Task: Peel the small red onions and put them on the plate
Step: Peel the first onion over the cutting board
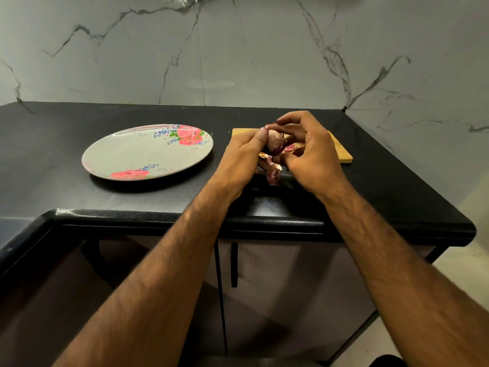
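A small red onion (275, 141) is held between both hands above the near edge of a wooden cutting board (342, 152). My left hand (242, 161) grips it from the left, thumb on its top. My right hand (308, 149) curls round it from the right, fingertips pinching at its upper end. Loose papery skin (274, 173) hangs below the onion. A grey plate (137, 152) with pink roses lies to the left on the black counter, with nothing on it. Most of the board is hidden behind my hands.
The black countertop (79, 192) ends in a rounded front edge close to me and a corner at the right. A marble wall rises behind. Cabinet doors with a black handle (234, 264) stand below the counter.
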